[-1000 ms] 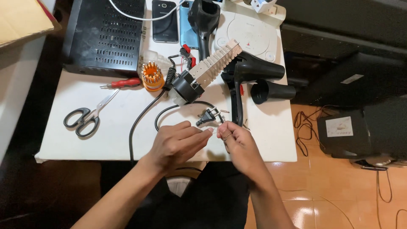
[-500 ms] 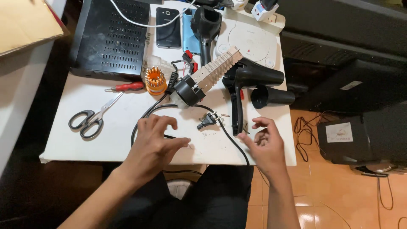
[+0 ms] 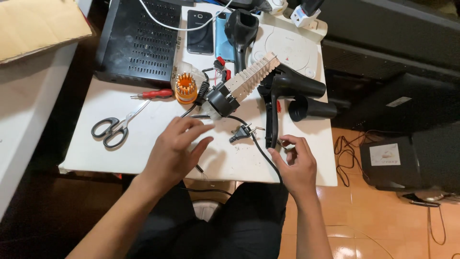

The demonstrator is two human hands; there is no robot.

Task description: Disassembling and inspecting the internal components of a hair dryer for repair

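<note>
Fingers of my left hand (image 3: 175, 151) are spread and loosely curled, palm down on the white worktop (image 3: 143, 139), gripping nothing. My right hand (image 3: 298, 163) has its fingers half curled, thumb and forefinger apart, touching the black power cord (image 3: 261, 151). The cord's plug (image 3: 240, 134) lies on the worktop between both hands, below the dismantled hair dryer (image 3: 282, 91).

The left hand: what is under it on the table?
Under the left hand a black cable passes on the white table. Whatever else the palm covers cannot be seen.
</note>
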